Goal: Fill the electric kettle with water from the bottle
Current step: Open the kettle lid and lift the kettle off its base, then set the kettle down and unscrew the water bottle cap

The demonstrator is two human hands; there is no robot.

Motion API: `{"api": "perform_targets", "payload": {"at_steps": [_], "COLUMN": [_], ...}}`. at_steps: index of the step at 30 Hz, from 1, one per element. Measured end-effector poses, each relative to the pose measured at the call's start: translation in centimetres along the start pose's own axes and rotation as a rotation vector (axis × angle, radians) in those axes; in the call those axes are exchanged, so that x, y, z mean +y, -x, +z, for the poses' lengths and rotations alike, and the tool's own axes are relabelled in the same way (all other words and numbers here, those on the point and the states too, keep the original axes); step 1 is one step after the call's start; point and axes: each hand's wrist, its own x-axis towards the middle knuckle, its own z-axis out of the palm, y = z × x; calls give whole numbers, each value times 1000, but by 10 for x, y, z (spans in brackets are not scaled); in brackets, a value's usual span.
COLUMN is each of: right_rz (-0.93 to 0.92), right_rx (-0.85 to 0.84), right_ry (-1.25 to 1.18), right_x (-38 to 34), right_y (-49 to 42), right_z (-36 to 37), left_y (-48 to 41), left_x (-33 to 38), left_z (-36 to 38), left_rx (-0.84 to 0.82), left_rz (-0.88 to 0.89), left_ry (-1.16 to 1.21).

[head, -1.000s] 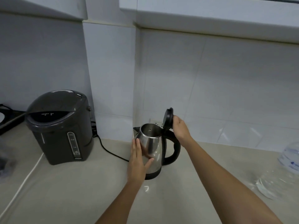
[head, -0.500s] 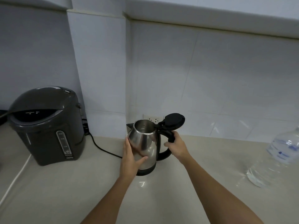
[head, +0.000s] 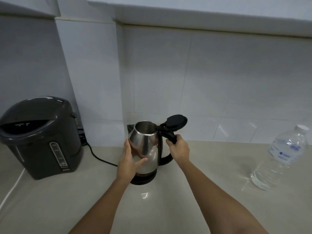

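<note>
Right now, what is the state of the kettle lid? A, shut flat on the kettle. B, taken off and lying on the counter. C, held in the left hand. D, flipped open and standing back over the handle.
D: the lid stands flipped back above the handle, leaving the kettle mouth open, while the right hand grips the handle.

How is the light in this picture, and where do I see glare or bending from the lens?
Head view: dim, cool light; the steel kettle mirrors the left hand; a small bright glint lies on the counter in front of it; the water bottle leans and the upper ledge slants, likely from wide-angle distortion.
</note>
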Motion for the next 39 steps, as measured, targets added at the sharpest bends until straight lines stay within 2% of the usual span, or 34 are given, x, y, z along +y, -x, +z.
{"api": "perform_targets", "payload": {"at_steps": [9, 20, 29, 39], "right_rz": [-57, -20, 35, 19], "right_rx": [75, 92, 48, -64], "right_ry": [-23, 77, 61, 37], "right_x": [14, 107, 161, 178], "right_y": [-36, -67, -74, -80], "right_z": [-83, -175, -196, -201], "left_y": [-8, 12, 33, 44], "left_x": [78, 136, 149, 158], "left_z": [50, 170, 221, 227], "left_rx": [11, -91, -99, -43], "left_rz": [56, -35, -120, -149], "left_ry": [33, 72, 47, -77]}}
